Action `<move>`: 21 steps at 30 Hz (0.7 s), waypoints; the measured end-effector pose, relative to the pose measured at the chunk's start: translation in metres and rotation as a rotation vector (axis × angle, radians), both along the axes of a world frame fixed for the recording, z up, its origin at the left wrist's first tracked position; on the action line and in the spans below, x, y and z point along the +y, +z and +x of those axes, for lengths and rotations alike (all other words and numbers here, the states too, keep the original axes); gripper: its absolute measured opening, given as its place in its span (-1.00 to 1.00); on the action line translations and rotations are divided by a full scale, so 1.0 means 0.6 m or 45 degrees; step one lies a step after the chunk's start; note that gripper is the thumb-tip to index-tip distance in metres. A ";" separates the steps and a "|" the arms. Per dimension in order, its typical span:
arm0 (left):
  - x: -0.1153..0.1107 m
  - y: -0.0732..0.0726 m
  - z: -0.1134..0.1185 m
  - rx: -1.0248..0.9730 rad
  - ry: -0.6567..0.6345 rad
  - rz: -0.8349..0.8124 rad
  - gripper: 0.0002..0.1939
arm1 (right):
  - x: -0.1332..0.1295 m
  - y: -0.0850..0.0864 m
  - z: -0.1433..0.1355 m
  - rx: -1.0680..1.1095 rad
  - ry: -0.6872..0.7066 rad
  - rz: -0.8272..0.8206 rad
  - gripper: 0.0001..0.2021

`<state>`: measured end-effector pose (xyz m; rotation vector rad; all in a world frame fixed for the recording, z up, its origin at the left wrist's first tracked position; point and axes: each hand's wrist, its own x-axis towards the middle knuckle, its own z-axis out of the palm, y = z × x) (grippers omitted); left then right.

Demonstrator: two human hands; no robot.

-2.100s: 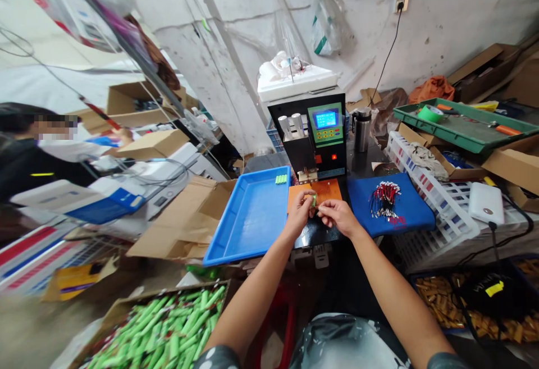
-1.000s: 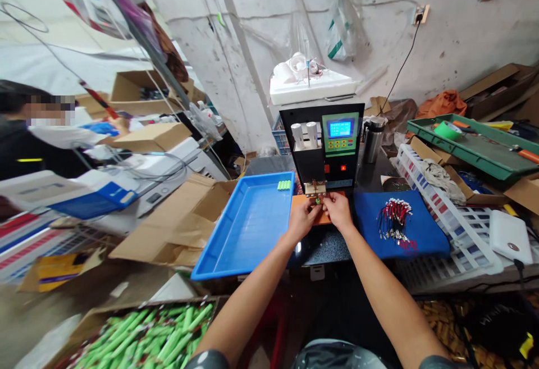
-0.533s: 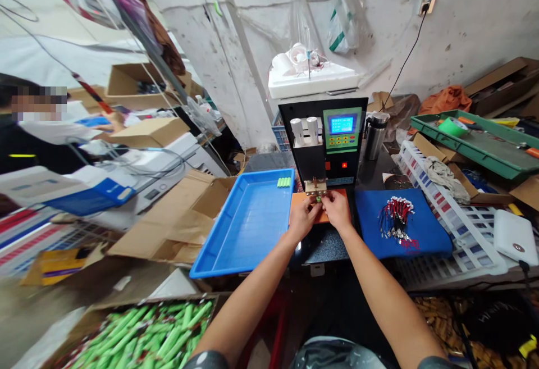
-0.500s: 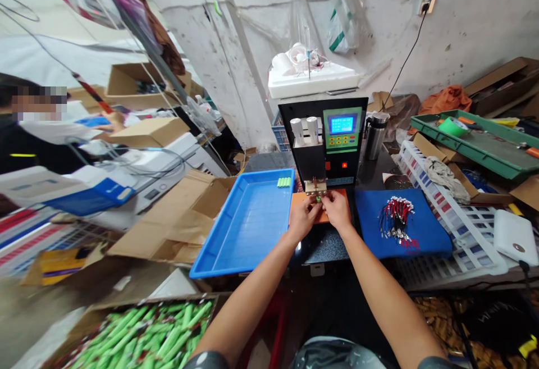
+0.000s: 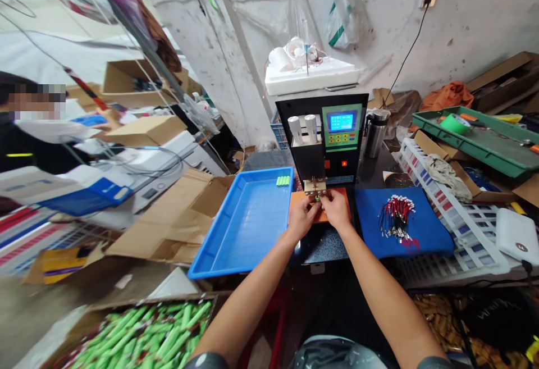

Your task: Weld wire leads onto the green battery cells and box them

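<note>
My left hand (image 5: 302,216) and my right hand (image 5: 336,208) meet under the electrodes of a black spot welder (image 5: 309,158). Their fingers close on a small green battery (image 5: 318,198), mostly hidden by the fingertips. Below them lies an orange plate (image 5: 322,215). To the left, a blue tray (image 5: 248,220) holds several green batteries (image 5: 283,181) in its far right corner. Right of the welder, a bundle of red and black wire leads (image 5: 397,214) with white connectors rests on a blue cloth (image 5: 429,228).
An open box of green battery packs (image 5: 143,338) stands at lower left. Cardboard (image 5: 168,217) flanks the tray. At right are a white plastic basket (image 5: 446,200), a green tray (image 5: 497,141) and a steel flask (image 5: 376,133). Another person (image 5: 37,133) sits at far left.
My view has shifted very slightly. Both hands stay at the welder, closed on the green battery, with little visible movement.
</note>
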<state>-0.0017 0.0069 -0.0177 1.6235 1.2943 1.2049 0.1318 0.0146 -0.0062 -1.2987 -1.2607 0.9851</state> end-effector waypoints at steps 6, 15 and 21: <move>-0.004 0.006 0.001 0.093 0.017 -0.006 -0.67 | -0.001 -0.001 0.000 -0.043 -0.016 0.036 -0.75; -0.007 0.015 0.004 0.110 -0.012 0.000 -0.64 | -0.001 -0.005 0.000 -0.043 -0.009 0.058 -0.87; -0.014 0.035 0.011 0.086 -0.018 -0.085 -0.54 | -0.019 -0.004 0.011 0.060 0.095 -0.070 -0.90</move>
